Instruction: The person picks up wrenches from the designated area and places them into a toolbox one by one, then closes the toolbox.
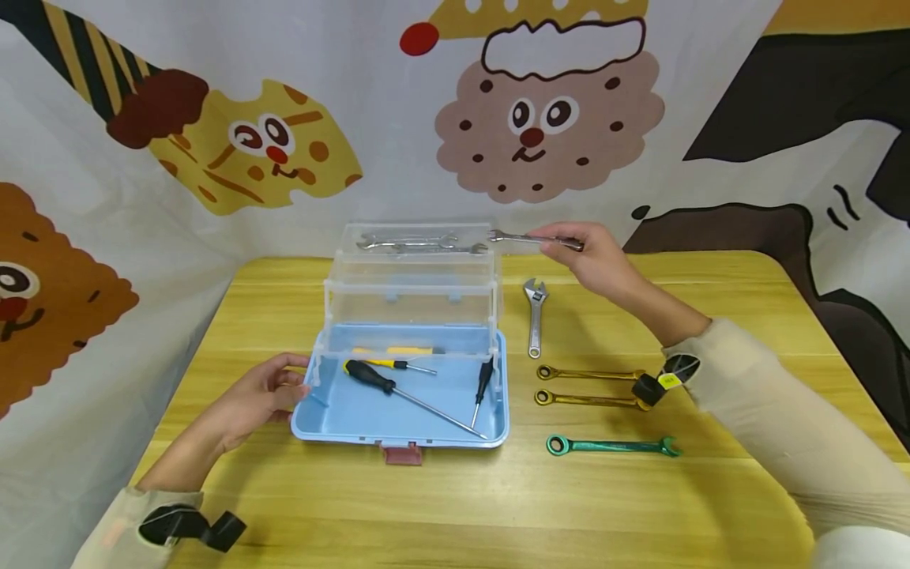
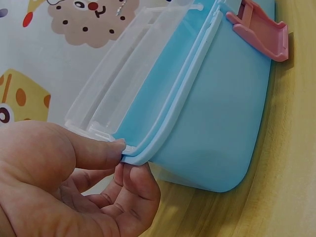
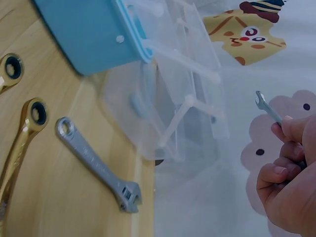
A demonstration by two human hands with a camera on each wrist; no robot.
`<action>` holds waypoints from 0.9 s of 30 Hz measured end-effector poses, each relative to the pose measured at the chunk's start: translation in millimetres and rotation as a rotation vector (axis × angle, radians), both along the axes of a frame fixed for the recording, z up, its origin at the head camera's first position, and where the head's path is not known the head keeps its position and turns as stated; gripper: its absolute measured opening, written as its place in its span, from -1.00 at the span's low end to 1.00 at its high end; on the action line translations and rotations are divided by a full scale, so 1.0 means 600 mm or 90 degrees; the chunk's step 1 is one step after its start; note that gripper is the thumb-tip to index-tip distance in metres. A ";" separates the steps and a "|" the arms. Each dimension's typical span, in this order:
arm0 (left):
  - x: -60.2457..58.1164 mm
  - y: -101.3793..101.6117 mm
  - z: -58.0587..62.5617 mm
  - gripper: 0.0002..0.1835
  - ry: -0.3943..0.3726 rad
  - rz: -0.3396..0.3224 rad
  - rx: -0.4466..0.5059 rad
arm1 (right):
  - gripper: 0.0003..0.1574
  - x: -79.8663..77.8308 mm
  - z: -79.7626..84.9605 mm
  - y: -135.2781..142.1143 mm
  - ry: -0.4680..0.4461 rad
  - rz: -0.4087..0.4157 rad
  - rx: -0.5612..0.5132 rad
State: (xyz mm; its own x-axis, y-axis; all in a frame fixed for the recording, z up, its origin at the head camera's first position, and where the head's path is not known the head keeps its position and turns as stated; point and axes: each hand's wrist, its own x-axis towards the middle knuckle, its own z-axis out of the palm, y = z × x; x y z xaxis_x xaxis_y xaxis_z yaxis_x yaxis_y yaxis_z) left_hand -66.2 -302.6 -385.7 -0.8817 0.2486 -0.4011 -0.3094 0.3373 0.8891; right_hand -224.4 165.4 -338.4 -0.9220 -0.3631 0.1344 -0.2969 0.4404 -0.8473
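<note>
Right hand point(image 1: 596, 259) grips a wrench point(image 1: 524, 238) — apparently open-ended — left hand point(image 1: 259, 397) pinches toolbox rim point(image 1: 334, 438)

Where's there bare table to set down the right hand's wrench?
Widest: the table in front of the blue toolbox and green wrench. Another patch lies left of the blue toolbox, beyond the left hand. It's crowded right of the blue toolbox, with the adjustable wrench and two gold wrenches.

Glossy metal spanner point(image 1: 521, 238), smooth plastic toolbox point(image 2: 212, 111), wood-grained tabletop point(image 1: 441, 510)
</note>
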 end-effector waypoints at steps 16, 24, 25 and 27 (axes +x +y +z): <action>-0.002 0.000 -0.002 -0.44 -0.004 0.002 -0.004 | -0.64 -0.019 0.019 -0.070 -0.013 0.061 0.013; -0.003 0.000 -0.002 -0.45 -0.006 0.005 -0.008 | -0.63 -0.028 0.024 -0.105 -0.031 0.098 0.041; -0.003 0.000 -0.003 -0.45 -0.006 0.004 -0.006 | -0.63 -0.029 0.024 -0.110 -0.032 0.103 0.039; -0.002 -0.001 -0.004 -0.45 -0.006 0.004 -0.004 | -0.63 -0.029 0.023 -0.119 -0.036 0.112 0.037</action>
State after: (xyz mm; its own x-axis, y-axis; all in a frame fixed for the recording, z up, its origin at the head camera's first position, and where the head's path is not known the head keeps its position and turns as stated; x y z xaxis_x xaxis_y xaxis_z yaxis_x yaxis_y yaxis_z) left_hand -67.7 -303.2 -387.9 -0.8796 0.2406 -0.4105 -0.3195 0.3405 0.8843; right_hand -242.0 93.7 -324.3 -0.8492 -0.5247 0.0586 -0.3263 0.4344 -0.8396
